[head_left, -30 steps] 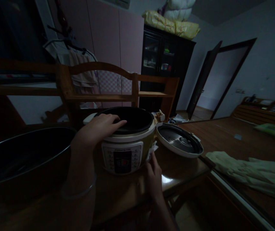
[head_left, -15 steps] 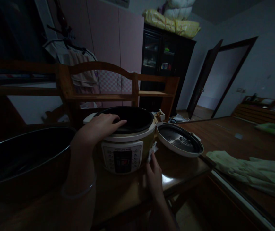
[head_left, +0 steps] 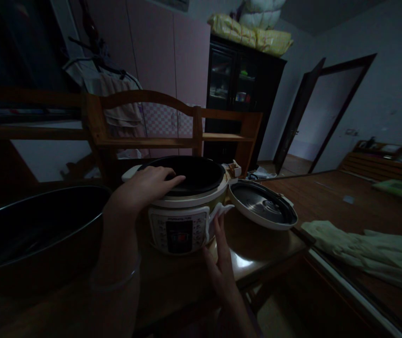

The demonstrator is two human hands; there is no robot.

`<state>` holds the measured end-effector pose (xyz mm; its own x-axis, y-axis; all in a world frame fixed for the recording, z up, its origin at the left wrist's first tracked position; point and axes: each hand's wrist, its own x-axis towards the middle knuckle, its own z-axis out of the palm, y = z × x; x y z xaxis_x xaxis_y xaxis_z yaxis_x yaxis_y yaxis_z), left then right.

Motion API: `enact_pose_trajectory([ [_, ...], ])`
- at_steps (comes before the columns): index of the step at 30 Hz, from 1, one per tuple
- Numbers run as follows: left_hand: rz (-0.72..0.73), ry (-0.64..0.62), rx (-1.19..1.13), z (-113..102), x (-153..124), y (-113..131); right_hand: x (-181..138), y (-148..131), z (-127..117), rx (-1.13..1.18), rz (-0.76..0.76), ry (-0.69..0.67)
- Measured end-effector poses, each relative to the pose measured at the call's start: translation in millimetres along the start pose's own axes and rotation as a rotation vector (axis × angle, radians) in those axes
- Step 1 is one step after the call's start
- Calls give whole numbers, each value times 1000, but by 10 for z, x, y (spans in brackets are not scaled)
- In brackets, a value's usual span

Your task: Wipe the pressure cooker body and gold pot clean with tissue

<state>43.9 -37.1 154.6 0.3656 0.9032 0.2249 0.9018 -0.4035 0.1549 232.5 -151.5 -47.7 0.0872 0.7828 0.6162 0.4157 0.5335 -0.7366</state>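
Table (head_left: 267, 246): wooden and dimly lit; it carries one bowl, one cooker and one lid.
Bowl (head_left: 46, 199): one, large and dark, at the table's left end, just beside the cooker.
Cooker (head_left: 190, 203): one, round and open, mid-table toward the far edge, with its control panel facing the near edge.
Lid (head_left: 262, 204): one, lying inner face up at the table's right corner, touching the cooker's right side.
Left hand (head_left: 140, 188): laid on the cooker's near-left rim, fingers together and pointing right over the opening.
Right hand (head_left: 222, 267): fingers straight and close together, pointing away at the cooker's right front wall.
White cloth (head_left: 221, 211): one small wad at the right fingertips, against the wall. In this light I cannot tell whether it is pinched or only pressed.
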Motion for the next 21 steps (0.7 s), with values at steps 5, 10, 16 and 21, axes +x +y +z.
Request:
enact_pose_trajectory([
  [5,56,0,43,24,7,-42,-17,72,51,-43,7,37],
  [10,60,16,44,30,-11,-43,-37,423,144,-53,175,173],
  [16,35,-18,30,-68,-80,70,4,410,109,-36,228,179],
  [21,-28,-19,18,-92,-98,105,-58,105,64,-87,-44,53],
])
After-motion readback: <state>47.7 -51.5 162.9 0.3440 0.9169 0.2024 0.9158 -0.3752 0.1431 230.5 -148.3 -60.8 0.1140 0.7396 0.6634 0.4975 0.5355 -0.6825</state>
